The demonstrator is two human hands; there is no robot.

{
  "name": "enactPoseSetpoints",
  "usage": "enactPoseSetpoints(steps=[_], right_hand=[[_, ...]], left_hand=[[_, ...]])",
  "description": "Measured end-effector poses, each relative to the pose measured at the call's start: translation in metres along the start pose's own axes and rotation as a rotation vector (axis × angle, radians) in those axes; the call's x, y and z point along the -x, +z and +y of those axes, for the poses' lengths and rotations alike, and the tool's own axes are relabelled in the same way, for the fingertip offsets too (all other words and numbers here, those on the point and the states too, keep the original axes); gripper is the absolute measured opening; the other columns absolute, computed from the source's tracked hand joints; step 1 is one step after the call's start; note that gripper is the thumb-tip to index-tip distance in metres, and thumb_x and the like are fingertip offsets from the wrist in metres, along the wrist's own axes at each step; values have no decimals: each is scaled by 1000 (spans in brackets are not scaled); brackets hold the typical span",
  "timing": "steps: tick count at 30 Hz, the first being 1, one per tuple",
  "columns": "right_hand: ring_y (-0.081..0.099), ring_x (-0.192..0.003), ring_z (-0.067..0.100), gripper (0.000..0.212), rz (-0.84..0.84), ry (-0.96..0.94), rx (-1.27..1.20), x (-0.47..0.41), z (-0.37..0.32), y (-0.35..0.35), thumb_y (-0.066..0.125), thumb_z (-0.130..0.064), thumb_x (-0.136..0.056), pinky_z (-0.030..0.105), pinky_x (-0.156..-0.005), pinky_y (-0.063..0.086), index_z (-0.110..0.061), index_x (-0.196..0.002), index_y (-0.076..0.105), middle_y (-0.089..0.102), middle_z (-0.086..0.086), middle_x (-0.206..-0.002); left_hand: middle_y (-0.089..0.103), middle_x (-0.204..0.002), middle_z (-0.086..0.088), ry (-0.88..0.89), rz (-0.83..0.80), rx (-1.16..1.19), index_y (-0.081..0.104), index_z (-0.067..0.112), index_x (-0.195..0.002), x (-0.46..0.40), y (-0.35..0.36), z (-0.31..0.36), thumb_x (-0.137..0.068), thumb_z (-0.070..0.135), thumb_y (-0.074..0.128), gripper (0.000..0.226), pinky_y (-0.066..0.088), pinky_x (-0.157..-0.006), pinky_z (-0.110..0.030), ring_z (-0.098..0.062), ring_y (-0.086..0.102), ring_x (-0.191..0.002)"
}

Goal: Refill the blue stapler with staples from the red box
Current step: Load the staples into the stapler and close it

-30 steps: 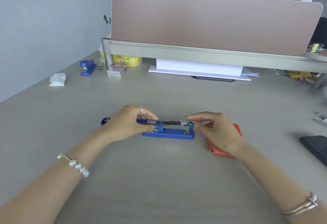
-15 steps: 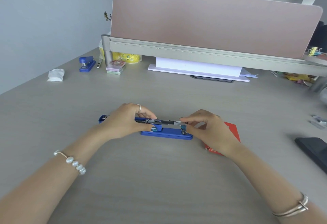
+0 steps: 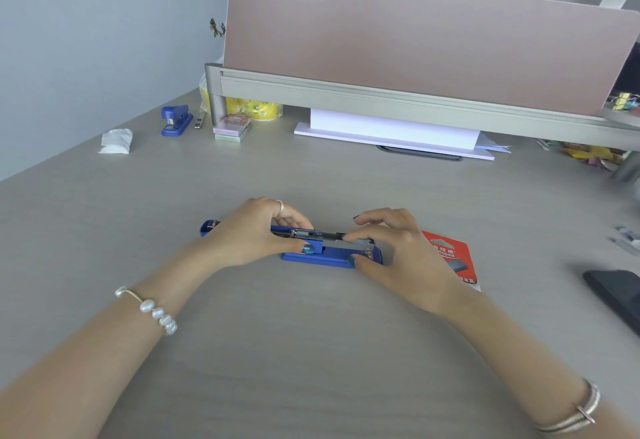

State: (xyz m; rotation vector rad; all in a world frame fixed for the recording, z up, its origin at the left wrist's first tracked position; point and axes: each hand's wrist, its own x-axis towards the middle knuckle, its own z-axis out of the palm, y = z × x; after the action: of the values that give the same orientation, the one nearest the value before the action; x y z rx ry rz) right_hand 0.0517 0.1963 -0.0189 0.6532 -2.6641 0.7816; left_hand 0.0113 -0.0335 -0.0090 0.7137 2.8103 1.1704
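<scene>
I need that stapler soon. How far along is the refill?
Done: the blue stapler lies opened flat on the desk, metal magazine exposed. In hand: the left hand steadies its rear while the right hand works at the magazine's front; whether staples are in is unclear. Left: closing it; the red box lies beside.

we see: small blue stapler (image 3: 176,120) far left | crumpled tissue (image 3: 117,141) near it | sticky-note stack (image 3: 232,127) | white paper stack (image 3: 391,130) under pink divider (image 3: 415,43) | dark tablet (image 3: 620,295) right edge
</scene>
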Motion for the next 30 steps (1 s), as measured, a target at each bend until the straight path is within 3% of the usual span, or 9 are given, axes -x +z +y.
enactPoseSetpoints(steps=[6, 10, 14, 17, 19, 22, 26, 30], right_hand=[[41, -109, 12, 26, 1, -1, 38, 2, 3, -3, 65, -16, -78, 20, -90, 32, -25, -102, 67, 60, -1, -117], [43, -109, 12, 28, -18, 0, -3, 5, 3, -5, 64, -17, -79, 11, -88, 30, -27, -106, 65, 60, -7, -112], [42, -106, 3, 38, -19, 46, -65, 6, 3, -12, 63, -17, -80, 6, -86, 34, -33, -114, 58, 63, -14, -108], [44, -102, -3, 49, -11, 107, -83, 11, 10, -21, 65, -19, -77, 2, -71, 39, -43, -117, 50, 64, -16, -105], [47, -96, -3, 53, -45, 153, -62, 14, 16, -26, 69, -23, -75, -1, -72, 35, -44, -118, 48, 64, -16, -105], [44, -107, -1, 48, -122, 177, -12, 15, 22, -27, 72, -32, -72, -3, -79, 28, -41, -116, 53, 66, -20, -106], [47, -102, -1, 36, -130, 177, -19, 14, 19, -27, 74, -31, -71, 0, -78, 31, -38, -104, 62, 68, -25, -98], [44, -95, -8, 31, -106, 188, -26, 14, 19, -27, 73, -29, -71, 1, -72, 32, -37, -100, 64, 70, -25, -91]], left_hand=[[70, -88, 17, 4, 2, -11, 71, 31, -92, -1, 0, -1, -74, 23, 74, 20, 45, -69, -4, 10, 60, -83], [69, -89, 19, 3, -7, -2, 70, 32, -94, -1, -1, -1, -72, 23, 76, 24, 44, -70, -4, 11, 60, -83], [61, -103, 24, -4, -86, -75, 62, 39, -108, 4, -12, -3, -62, 30, 83, 52, 43, -84, -17, 7, 56, -95], [56, -112, 19, -84, -126, -189, 51, 40, -121, 10, -36, -14, -58, 29, 86, 73, 39, -90, -22, -1, 52, -106], [61, -106, 14, -175, -128, -195, 55, 38, -113, 12, -51, -25, -54, 31, 88, 67, 43, -88, -26, -8, 57, -103], [74, -88, 5, -222, -137, -74, 68, 31, -89, 13, -60, -36, -45, 36, 85, 47, 54, -84, -41, -18, 68, -88], [75, -80, 3, -200, -67, 81, 70, 29, -84, 14, -62, -42, -41, 31, 84, 45, 53, -71, -27, -18, 69, -78], [76, -80, 5, -141, 110, 264, 69, 34, -92, 13, -65, -38, -36, 34, 81, 57, 52, -73, -21, -9, 65, -71]])
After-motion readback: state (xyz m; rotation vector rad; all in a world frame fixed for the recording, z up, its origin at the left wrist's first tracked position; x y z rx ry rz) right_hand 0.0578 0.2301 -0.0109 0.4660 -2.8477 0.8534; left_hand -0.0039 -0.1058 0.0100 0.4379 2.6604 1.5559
